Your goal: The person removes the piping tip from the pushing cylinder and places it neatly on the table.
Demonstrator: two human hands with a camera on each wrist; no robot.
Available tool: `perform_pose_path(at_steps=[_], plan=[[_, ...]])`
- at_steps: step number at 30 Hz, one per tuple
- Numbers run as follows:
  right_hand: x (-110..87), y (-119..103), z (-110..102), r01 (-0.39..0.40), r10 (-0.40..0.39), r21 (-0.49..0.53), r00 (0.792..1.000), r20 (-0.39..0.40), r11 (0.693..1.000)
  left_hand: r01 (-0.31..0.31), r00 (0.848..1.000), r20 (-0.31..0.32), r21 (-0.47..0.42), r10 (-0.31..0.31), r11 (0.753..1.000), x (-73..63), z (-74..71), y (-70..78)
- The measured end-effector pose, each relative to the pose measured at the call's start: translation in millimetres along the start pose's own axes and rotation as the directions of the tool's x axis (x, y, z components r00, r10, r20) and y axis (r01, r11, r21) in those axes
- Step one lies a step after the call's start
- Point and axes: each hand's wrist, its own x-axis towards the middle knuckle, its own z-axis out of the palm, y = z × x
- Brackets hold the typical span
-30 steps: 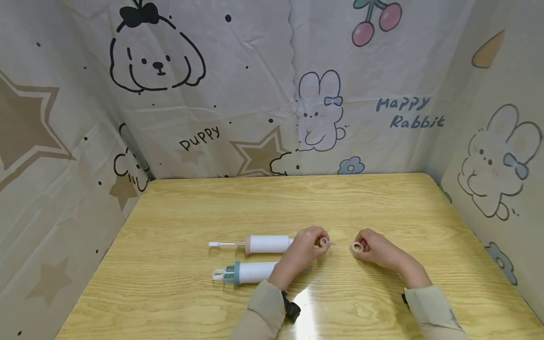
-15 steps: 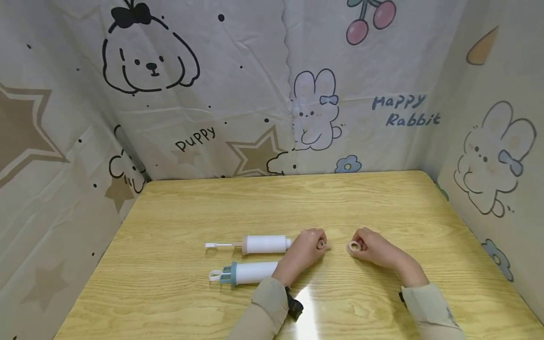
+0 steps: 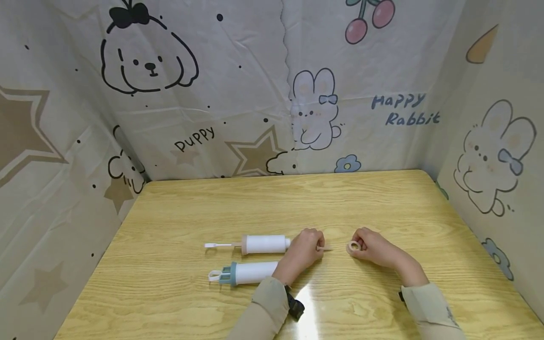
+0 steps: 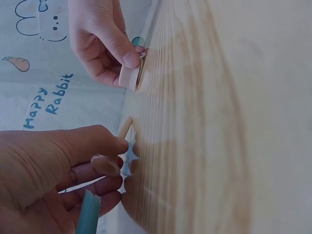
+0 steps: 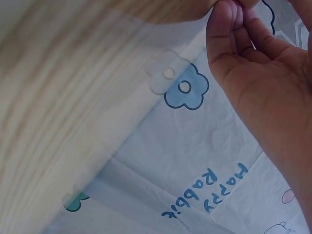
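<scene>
My left hand (image 3: 302, 248) pinches a small beige piece between thumb and fingers. Its thin tapered end (image 3: 326, 248) points right, toward the other hand, and a rounded end (image 4: 105, 165) shows below the thumb in the left wrist view. A beige ring (image 3: 353, 247) is pinched in my right hand (image 3: 374, 245), low over the table. Behind my left hand lies a white tube (image 3: 265, 244) with a beige collar and a thin rod out of its left end. In front of it, a second white tube (image 3: 256, 273) has a teal collar and a white loop; my left wrist hides its right end.
The wood-grain table (image 3: 178, 208) carries these things. Around it stand a back cloth wall (image 3: 255, 94) and side cloth walls with cartoon prints. A black strap device (image 3: 296, 309) sits on my left wrist.
The beige piece in my left hand has turned, so its round opening no longer faces the head camera and its tapered end shows. My right hand still holds the ring. The head view shifted slightly.
</scene>
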Motion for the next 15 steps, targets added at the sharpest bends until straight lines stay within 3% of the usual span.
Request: perform_pose_path(at_steps=[15], plan=[[-0.7, -2.0, 0.8, -0.031, 0.031, 0.018, 0.999, 0.015, 0.999, 0.001, 1.0, 0.011, 0.051, -0.002, 0.999, 0.0, 1.2, -0.9]])
